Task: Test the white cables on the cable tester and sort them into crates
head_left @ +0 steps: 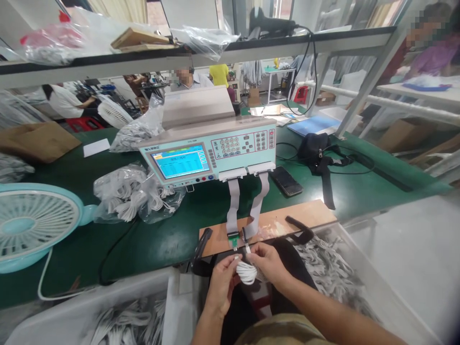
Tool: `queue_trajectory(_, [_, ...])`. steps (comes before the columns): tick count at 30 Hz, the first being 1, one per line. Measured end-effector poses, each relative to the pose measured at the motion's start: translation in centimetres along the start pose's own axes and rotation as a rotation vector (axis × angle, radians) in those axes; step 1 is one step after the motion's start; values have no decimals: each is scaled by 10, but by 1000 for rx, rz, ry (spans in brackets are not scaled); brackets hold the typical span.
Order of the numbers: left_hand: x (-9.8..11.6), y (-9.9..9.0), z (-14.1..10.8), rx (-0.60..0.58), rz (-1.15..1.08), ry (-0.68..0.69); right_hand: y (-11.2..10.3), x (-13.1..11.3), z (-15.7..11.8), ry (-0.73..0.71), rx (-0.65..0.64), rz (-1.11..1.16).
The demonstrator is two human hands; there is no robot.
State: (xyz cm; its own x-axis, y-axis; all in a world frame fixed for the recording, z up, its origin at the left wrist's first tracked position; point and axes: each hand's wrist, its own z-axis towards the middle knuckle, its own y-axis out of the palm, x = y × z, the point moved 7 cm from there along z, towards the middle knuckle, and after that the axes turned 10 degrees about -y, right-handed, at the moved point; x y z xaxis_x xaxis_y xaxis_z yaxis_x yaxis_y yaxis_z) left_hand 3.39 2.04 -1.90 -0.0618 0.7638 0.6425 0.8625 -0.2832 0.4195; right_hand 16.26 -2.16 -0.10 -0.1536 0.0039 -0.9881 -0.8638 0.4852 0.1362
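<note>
A coiled white cable (246, 273) hangs between my two hands. My left hand (225, 274) pinches one end of it, just below the small green circuit board (235, 242). At the other side my right hand (266, 261) grips a white plug (247, 248) of the cable, up against the end of the right grey ribbon cable (257, 206). Whether that plug is fully seated cannot be seen. Both ribbons run up to a benchtop tester (212, 153) with a lit blue screen. The board and ribbon ends rest on a wooden plank (266, 225).
White bins of bundled cables stand at left (168, 292) and right (345, 230). A turquoise fan (21, 225), bagged cables (120, 191), a phone (286, 181) and a black pouch (316, 148) lie on the green table (172, 239). Several people are in the background.
</note>
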Motion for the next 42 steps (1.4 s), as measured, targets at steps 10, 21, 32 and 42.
queue_trajectory(10, [12, 5, 1, -17, 209, 164, 4, 6, -1, 105, 41, 143])
queue_trajectory(21, [10, -1, 9, 117, 174, 320, 9, 3, 0, 120, -99, 138])
queue_trajectory(32, [10, -4, 8, 178, 166, 358, 9, 5, -1, 126, -119, 166])
queue_trajectory(42, [7, 1, 15, 136, 177, 398, 11, -5, 2, 94, -120, 98])
